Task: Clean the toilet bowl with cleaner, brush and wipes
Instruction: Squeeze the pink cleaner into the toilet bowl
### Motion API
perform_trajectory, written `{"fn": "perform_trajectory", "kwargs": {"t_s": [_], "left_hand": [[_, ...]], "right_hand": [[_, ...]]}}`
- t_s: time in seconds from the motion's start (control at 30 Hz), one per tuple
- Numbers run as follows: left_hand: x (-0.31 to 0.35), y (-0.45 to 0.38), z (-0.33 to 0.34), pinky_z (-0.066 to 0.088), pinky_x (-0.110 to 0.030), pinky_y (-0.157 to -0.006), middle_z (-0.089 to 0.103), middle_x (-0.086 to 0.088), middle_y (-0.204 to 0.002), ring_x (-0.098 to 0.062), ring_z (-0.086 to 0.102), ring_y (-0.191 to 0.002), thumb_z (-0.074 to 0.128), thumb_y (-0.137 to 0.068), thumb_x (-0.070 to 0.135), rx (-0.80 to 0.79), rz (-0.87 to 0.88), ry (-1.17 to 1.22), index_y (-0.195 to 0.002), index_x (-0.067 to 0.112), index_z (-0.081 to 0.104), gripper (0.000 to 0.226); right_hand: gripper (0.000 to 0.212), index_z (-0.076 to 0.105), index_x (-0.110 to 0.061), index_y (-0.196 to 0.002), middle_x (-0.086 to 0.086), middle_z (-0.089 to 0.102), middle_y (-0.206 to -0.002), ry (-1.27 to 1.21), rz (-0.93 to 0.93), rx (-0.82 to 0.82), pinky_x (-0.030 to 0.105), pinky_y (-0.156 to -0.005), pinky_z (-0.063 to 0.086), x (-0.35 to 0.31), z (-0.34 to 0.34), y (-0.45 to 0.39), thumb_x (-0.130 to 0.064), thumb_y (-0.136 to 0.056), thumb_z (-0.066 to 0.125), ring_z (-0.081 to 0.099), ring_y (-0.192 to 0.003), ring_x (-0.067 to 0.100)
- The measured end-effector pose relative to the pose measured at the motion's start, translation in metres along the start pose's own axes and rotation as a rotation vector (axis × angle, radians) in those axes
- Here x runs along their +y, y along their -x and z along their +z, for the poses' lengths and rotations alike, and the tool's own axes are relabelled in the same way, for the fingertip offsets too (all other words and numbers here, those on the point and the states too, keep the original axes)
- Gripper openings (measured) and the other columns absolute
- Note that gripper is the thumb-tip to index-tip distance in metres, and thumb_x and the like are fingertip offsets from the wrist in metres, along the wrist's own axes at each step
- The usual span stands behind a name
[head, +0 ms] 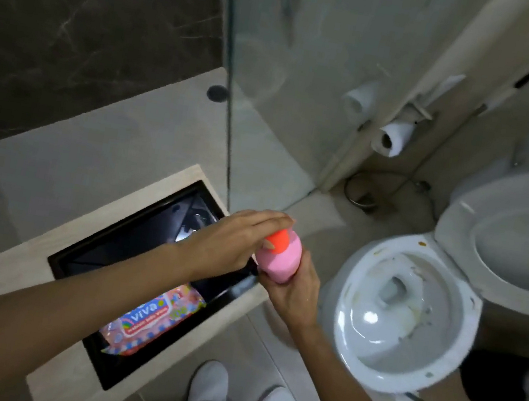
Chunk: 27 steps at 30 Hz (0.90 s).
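Right hand [290, 291] gripping the pink bottle [278, 258] at 9 o'clock of the toilet bowl [405, 309], left fingers [270, 222] closed on its orange cap [276, 237]; I'd hold the body steady, twist slowly, nozzle pointing away

Pink bottle [278, 259] (orange cap [277, 238]), white toilet bowl [401, 312], pink patterned wipes pack [152, 318]

You've got the pink cleaner bottle [277, 260] with its orange cap [276, 241] upright at about 9 o'clock from the toilet bowl [401, 312]. The bowl is open, seat up, stains on the rim and inside. The pink wipes pack [152, 319] lies flat at 7 o'clock of the bottle.
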<state>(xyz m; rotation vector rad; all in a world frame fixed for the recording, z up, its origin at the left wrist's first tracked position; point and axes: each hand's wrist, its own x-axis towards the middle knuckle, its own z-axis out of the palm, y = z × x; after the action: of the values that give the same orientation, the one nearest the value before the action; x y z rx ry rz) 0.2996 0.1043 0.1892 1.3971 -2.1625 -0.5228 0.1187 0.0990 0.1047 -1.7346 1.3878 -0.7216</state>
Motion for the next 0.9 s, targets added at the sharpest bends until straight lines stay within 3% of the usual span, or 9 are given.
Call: {"fn": "perform_trajectory", "kwargs": {"t_s": [0.13, 0.23, 0.3, 0.37, 0.47, 0.57, 0.7, 0.77, 0.9], "left_hand": [[0.023, -0.040, 0.046, 0.025, -0.010, -0.103, 0.057, -0.012, -0.130, -0.016, 0.047, -0.118, 0.065, -0.063, -0.019, -0.111, 0.036, 0.029, -0.133, 0.007, 0.048, 0.076], [0.051, -0.064, 0.077, 0.033, -0.021, -0.096, 0.063, -0.014, -0.119, -0.028, 0.062, -0.102, 0.064, -0.083, 0.012, -0.132, 0.070, -0.049, -0.126, 0.005, 0.054, 0.045], [0.070, -0.080, 0.100, 0.035, -0.030, -0.090, 0.066, -0.014, -0.111, -0.031, 0.065, -0.090, 0.048, -0.089, 0.039, -0.169, 0.103, -0.169, -0.120, 0.002, 0.059, 0.050], [0.088, -0.095, 0.120, 0.035, -0.033, -0.094, 0.064, -0.012, -0.116, -0.030, 0.064, -0.096, 0.044, -0.087, 0.047, -0.179, 0.139, -0.218, -0.124, 0.005, 0.056, 0.057], [0.111, -0.109, 0.143, 0.036, -0.038, -0.102, 0.055, -0.009, -0.133, -0.020, 0.050, -0.117, 0.048, -0.089, 0.028, -0.186, 0.280, -0.150, -0.133, 0.012, 0.044, 0.047], [0.127, -0.123, 0.161, 0.039, -0.040, -0.102, 0.058, -0.008, -0.130, -0.016, 0.048, -0.114, 0.037, -0.084, 0.004, -0.166, 0.339, -0.115, -0.131, 0.011, 0.050, 0.049], [0.147, -0.151, 0.188, 0.036, -0.035, -0.096, 0.067, -0.009, -0.107, -0.023, 0.063, -0.097, 0.048, -0.089, 0.030, -0.125, 0.391, -0.161, -0.125, 0.012, 0.047, 0.040], [0.155, -0.156, 0.200, 0.034, -0.037, -0.098, 0.065, -0.010, -0.114, -0.023, 0.060, -0.104, 0.048, -0.089, 0.031, -0.153, 0.423, -0.170, -0.129, 0.011, 0.046, 0.044], [0.152, -0.156, 0.221, 0.031, -0.038, -0.107, 0.056, -0.006, -0.133, -0.018, 0.052, -0.121, 0.057, -0.078, -0.008, -0.241, 0.478, -0.126, -0.136, 0.012, 0.047, 0.062]], "right_hand": [[0.084, 0.044, -0.018, -0.137, -0.003, 0.059, -0.128, 0.003, 0.033, 0.058, 0.017, -0.088, 0.046, 0.038, -0.054, 0.016, -0.041, -0.066, 0.082, 0.059, -0.110, 0.012], [0.096, 0.033, -0.026, -0.144, -0.004, 0.051, -0.140, 0.058, 0.072, 0.091, 0.019, -0.093, 0.043, 0.065, -0.091, 0.029, -0.040, -0.065, 0.085, 0.055, -0.119, 0.012], [0.103, 0.022, -0.036, -0.145, -0.005, 0.054, -0.137, 0.081, 0.111, 0.116, 0.019, -0.090, 0.043, 0.080, -0.114, 0.039, -0.043, -0.064, 0.085, 0.057, -0.114, 0.011], [0.109, 0.017, -0.035, -0.148, -0.004, 0.058, -0.129, 0.101, 0.154, 0.154, 0.020, -0.085, 0.045, 0.095, -0.136, 0.047, -0.045, -0.064, 0.085, 0.059, -0.106, 0.013], [0.116, 0.016, -0.023, -0.152, 0.001, 0.061, -0.122, 0.149, 0.184, 0.209, 0.031, -0.079, 0.052, 0.120, -0.167, 0.057, -0.044, -0.062, 0.086, 0.062, -0.101, 0.024], [0.118, 0.019, -0.018, -0.152, 0.005, 0.062, -0.121, 0.223, 0.190, 0.244, 0.036, -0.078, 0.052, 0.138, -0.193, 0.067, -0.043, -0.059, 0.088, 0.062, -0.102, 0.029], [0.116, 0.021, -0.016, -0.152, 0.008, 0.062, -0.122, 0.208, 0.222, 0.292, 0.040, -0.080, 0.053, 0.158, -0.214, 0.080, -0.039, -0.060, 0.089, 0.062, -0.102, 0.031], [0.114, 0.020, -0.017, -0.152, 0.006, 0.060, -0.126, 0.190, 0.228, 0.305, 0.043, -0.081, 0.055, 0.167, -0.218, 0.085, -0.042, -0.063, 0.087, 0.062, -0.104, 0.030], [0.111, 0.018, -0.017, -0.152, 0.005, 0.058, -0.128, 0.162, 0.251, 0.312, 0.044, -0.084, 0.055, 0.185, -0.217, 0.089, -0.048, -0.067, 0.081, 0.062, -0.106, 0.027]]}}
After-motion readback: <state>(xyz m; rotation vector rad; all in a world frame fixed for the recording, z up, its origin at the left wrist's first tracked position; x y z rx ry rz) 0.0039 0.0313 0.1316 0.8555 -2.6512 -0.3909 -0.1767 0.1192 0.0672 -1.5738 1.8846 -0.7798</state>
